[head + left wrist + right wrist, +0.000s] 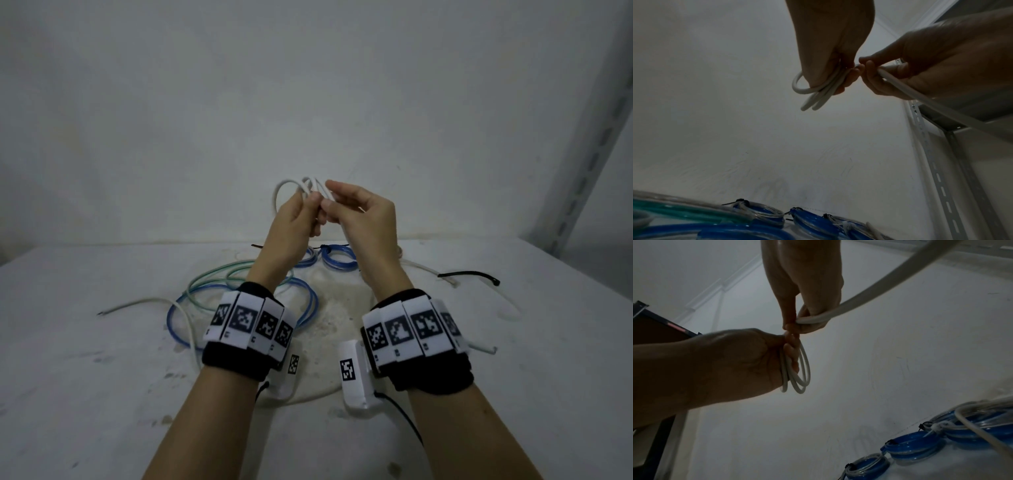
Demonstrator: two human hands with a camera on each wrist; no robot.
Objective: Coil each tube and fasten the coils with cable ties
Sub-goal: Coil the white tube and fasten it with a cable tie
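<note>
Both hands are raised above the white table (513, 342). My left hand (305, 207) grips a small coil of white tube (279, 193) with a few loops; the loops (813, 95) hang from its curled fingers. Touching it from the right, my right hand (337, 202) pinches the same white tube (812, 319) between thumb and fingers next to the coil. The free length of the tube (941, 110) runs from the right hand down toward the table. Its far end is hidden behind my right wrist in the head view.
Small blue coils (337, 260) fastened with ties lie at the back of the table by the wall. Loose blue tube (308, 301), green tube (219, 274) and another white tube (144, 303) lie to the left. A black cable tie (469, 274) lies right. A slotted metal upright (589, 154) stands at right.
</note>
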